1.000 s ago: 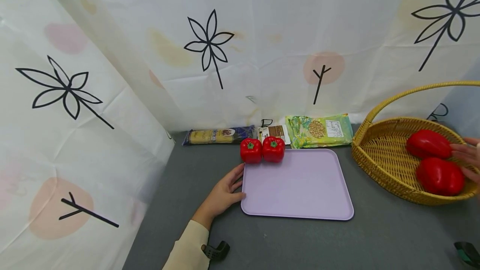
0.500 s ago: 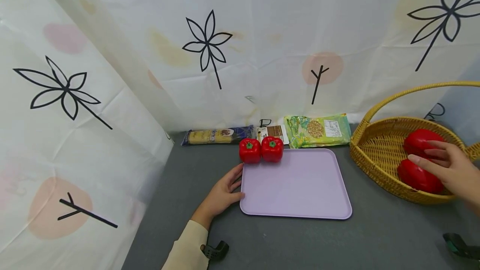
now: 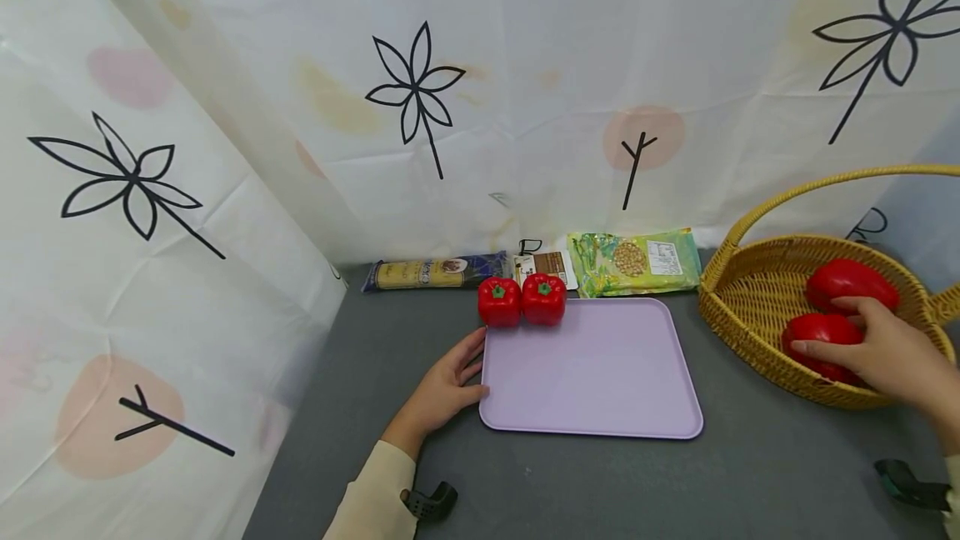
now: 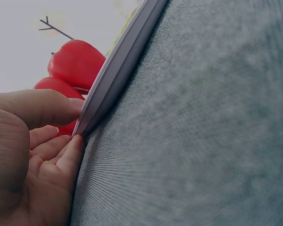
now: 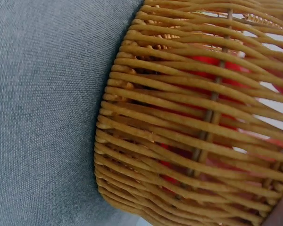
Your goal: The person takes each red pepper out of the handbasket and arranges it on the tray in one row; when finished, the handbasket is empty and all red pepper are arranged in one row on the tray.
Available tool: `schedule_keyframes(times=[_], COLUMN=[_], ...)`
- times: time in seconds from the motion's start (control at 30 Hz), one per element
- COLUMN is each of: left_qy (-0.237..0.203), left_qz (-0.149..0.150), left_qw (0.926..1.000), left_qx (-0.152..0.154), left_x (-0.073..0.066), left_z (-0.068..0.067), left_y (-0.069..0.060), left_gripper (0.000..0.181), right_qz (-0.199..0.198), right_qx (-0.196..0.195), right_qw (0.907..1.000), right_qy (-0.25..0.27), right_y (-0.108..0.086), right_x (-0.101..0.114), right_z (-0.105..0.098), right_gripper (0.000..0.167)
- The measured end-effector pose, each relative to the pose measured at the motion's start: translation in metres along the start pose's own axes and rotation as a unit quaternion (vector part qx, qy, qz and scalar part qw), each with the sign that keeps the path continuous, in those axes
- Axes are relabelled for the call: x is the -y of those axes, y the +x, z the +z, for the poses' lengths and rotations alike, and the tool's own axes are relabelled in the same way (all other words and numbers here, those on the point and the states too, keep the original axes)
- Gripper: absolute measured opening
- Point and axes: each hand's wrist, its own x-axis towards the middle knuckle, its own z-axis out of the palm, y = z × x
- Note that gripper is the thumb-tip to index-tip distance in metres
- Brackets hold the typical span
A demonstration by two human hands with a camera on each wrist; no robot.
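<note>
Two hands are at work over a grey bench [image 3: 600,486]. The left hand [image 3: 446,386] pinches the left rim of a pale lilac tray [image 3: 592,373], thumb above and fingertips at the edge, as the left wrist view shows. The right hand [image 3: 892,348] reaches into a wicker basket [image 3: 738,338], its thumb and fingers around the nearer red pepper [image 3: 821,327]. A second red pepper [image 3: 851,280] lies just behind that one in the basket.

Two smaller red peppers with green stems, a left one [image 3: 499,302] and a right one [image 3: 544,300], stand side by side, covering the tray's back left corner. Behind them is a row of packets: a long blue and yellow one [image 3: 435,271] with sideways lettering too blurred to read, a small brown and white one [image 3: 547,263], partly hidden, and a green one [image 3: 633,263] with a picture of round, pale beans and a white label whose print is too small to read. Behind hangs a white cloth [image 3: 525,107] printed with leaves and twigs.
</note>
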Motion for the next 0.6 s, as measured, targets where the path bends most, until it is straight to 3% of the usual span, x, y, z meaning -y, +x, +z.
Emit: schedule_keyframes(times=[0.27,0.43,0.6], left_qy=[-0.001,-0.002,-0.003], left_qz=[0.001,0.001,0.002], left_qw=[1.0,1.0,1.0], left_qx=[-0.001,0.001,0.001], left_x=[0.001,0.0,0.0], left_z=[0.0,0.0,0.0], left_y=[-0.001,-0.001,-0.001], left_gripper=[0.094,0.094,0.094], right_qz=[-0.014,-0.046,-0.029], right_qx=[-0.016,-0.025,-0.073], right_qw=[0.9976,0.9881,0.9809], right_qy=[0.065,0.145,0.178], right_y=[-0.004,-0.008,-0.012], right_x=[-0.002,-0.005,-0.005], right_z=[-0.006,-0.006,-0.003], right_gripper=[0.08,0.074,0.075])
